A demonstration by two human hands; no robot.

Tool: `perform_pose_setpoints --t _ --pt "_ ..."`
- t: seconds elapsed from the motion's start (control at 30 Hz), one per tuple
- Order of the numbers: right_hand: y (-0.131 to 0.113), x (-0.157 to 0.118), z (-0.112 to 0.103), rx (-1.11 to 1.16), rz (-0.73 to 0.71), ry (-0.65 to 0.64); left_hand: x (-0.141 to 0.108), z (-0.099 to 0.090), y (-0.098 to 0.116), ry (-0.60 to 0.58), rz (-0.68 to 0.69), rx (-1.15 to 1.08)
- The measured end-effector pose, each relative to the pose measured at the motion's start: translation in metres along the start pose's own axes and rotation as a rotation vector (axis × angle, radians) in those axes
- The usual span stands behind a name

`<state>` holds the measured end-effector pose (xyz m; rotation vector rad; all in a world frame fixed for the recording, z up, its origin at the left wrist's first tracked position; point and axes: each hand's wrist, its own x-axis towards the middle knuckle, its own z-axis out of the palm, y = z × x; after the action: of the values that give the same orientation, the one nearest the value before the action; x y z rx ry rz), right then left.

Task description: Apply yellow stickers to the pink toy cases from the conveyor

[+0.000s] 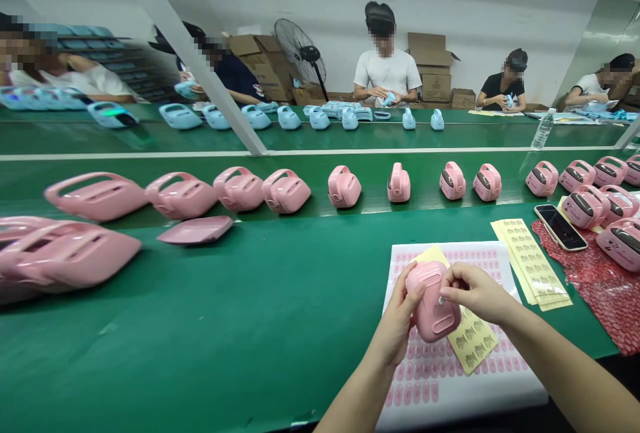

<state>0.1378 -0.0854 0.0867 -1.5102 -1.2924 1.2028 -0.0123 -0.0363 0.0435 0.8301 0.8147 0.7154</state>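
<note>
My left hand [399, 316] is wrapped round a pink plastic device [434, 319], tilted so that its flat face with a slot and small print shows. My right hand [473, 289] is closed in a pinch at the device's right side, thumb and forefinger against its face. A small whitish spot shows at those fingertips, too small to name. Under the device lies a yellow label sheet [473, 343] with dark printed labels. Beneath that, a large white sheet [465, 399] carries rows of pink oval stickers.
Pink devices [344, 187] with handles line the green bench [225, 353]; more cluster at left and right. To my right are yellow label sheets [533, 263], a phone [560, 226] and red bubble wrap [597, 293]. Co-workers sit opposite behind blue devices [289, 118]. A bottle [543, 129] stands behind.
</note>
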Motion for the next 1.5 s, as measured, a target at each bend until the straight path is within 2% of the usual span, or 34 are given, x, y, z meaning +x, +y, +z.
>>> perform_pose_setpoints --t 0.27,0.5,0.7,0.8,0.93,1.0,1.07,1.1,1.2,1.27,1.37,1.5 --pt "0.005 0.001 0.007 -0.011 -0.051 0.109 -0.003 0.001 0.001 0.017 0.015 -0.042" --pt "0.009 0.001 0.011 -0.122 -0.113 0.198 -0.001 0.001 0.000 0.043 -0.001 -0.046" --pt "0.012 -0.003 0.021 -0.228 -0.201 0.317 -0.005 0.003 0.004 0.027 -0.005 -0.010" --pt "0.014 -0.002 0.024 -0.252 -0.270 0.380 -0.007 0.004 0.005 -0.013 0.051 0.024" --pt "0.012 -0.010 0.019 -0.131 -0.325 0.395 -0.007 0.007 0.003 -0.006 0.127 0.074" --pt "0.014 -0.022 0.018 -0.035 -0.387 0.482 -0.006 0.009 0.003 0.029 0.148 0.054" --pt "0.024 -0.038 0.023 -0.025 -0.459 0.554 -0.004 0.009 0.003 0.061 0.142 0.011" --pt "0.032 -0.046 0.028 -0.062 -0.484 0.537 -0.004 0.009 0.003 0.074 0.125 -0.020" --pt "0.069 -0.068 0.053 -0.266 -0.506 0.321 -0.002 0.006 0.003 0.109 0.080 -0.109" --pt "0.094 -0.075 0.071 -0.403 -0.507 0.239 -0.002 0.005 0.002 0.121 0.077 -0.142" --pt "0.120 -0.074 0.089 -0.558 -0.529 0.253 -0.001 0.003 0.000 0.124 0.086 -0.157" --pt "0.128 -0.070 0.100 -0.638 -0.573 0.338 -0.002 0.003 -0.003 0.124 0.112 -0.158"
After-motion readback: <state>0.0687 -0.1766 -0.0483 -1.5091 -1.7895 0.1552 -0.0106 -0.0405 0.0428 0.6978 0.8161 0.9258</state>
